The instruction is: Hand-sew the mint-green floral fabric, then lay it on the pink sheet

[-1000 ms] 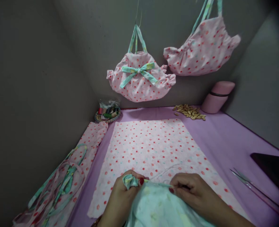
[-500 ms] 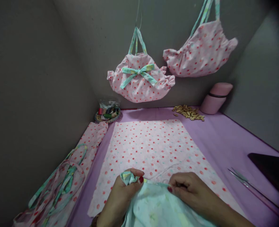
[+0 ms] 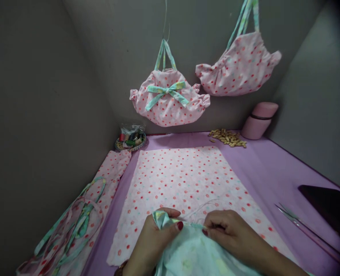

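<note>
A mint-green fabric [image 3: 193, 253] with faint yellow patches hangs between both hands near the front of the table. My left hand [image 3: 158, 234] is closed on its upper edge, thumb on top, and a folded bit of the fabric sticks up above the fingers. My right hand [image 3: 227, 230] pinches the same edge a short way to the right, fingertips pressed together. Pale loose thread [image 3: 201, 209] curls behind the edge between the hands. Whether a needle sits in the right fingertips cannot be made out. Under the hands lies a pink dotted cloth [image 3: 181, 172].
Scissors [image 3: 296, 222] and a black flat object [image 3: 325, 207] lie at right. Behind are a pink bottle [image 3: 259, 120], peanuts [image 3: 229, 138] and a thread basket [image 3: 130, 141]. Ribbons [image 3: 80, 226] lie at left. Two dotted bags hang above, one with a bow [image 3: 167, 91].
My left hand has slid slightly right along the fabric edge, closer to my right hand. The whole view has shifted a little. Both hands keep hold of the fabric.
</note>
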`<state>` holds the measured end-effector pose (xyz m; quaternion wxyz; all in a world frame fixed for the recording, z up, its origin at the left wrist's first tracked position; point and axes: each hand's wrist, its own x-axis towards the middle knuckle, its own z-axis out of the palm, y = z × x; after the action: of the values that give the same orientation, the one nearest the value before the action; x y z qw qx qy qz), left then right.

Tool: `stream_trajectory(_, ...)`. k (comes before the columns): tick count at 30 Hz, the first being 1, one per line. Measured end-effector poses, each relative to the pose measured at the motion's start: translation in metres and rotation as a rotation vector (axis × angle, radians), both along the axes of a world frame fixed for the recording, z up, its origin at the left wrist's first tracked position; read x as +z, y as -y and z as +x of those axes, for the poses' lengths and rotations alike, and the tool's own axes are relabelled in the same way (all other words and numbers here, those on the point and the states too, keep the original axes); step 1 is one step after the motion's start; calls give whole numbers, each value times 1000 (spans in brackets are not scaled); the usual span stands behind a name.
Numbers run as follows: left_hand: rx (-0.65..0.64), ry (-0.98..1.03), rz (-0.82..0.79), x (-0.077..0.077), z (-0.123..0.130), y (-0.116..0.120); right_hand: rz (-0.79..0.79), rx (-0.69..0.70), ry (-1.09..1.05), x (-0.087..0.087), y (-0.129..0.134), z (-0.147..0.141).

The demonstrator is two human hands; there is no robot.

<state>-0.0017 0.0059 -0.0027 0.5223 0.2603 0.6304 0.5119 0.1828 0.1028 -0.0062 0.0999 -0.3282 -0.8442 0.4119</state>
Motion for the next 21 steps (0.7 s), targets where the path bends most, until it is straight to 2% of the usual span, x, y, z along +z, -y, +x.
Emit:
stream_trajectory(6, 10, -97, 29, 3, 0, -2, -79, -5, -65, 2, -1, 0)
stream_trajectory(12, 18, -9, 26, 4, -2, -3, -285, -96, -155, -2, -1, 3)
stream_trajectory(16, 44, -27, 33, -2, -4, -2, -417, -300, -304, -5, -5, 1)
stream_trajectory(19, 28, -61, 47, -3, -4, -2, -434, -486, -397, 3, -6, -9)
stream_trajectory(21, 4, -86, 57, -3, -4, -2, -434, -544, -442, 12, -4, -19)
